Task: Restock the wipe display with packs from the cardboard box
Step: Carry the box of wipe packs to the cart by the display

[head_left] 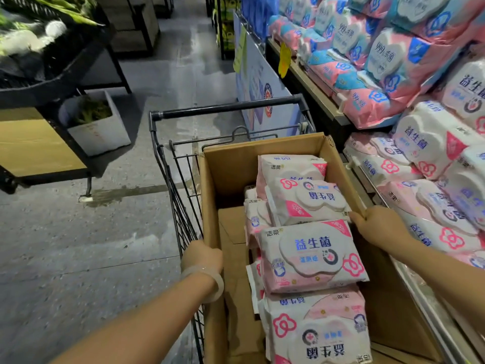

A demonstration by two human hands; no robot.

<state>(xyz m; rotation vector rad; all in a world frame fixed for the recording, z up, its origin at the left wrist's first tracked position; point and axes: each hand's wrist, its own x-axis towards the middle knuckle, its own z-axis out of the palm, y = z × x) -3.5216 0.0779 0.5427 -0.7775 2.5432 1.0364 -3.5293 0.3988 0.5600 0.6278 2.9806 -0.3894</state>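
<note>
Your left hand (202, 254), a pale bangle (207, 282) at its wrist, curls over the box (228, 164) wall; your right hand (378, 222) grips the opposite rim. Between your grips lie soft pink-and-white packs (312, 254), glossy film with cloud-shaped lids and flower prints, stacked in plain brown cardboard. Just right of your right grip, the display (420, 143) holds matching packs.

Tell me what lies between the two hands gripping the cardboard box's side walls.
In the head view, pink-and-white wipe packs stacked inside the brown cardboard box lie between the left hand and right hand, plus bare box floor.
</note>
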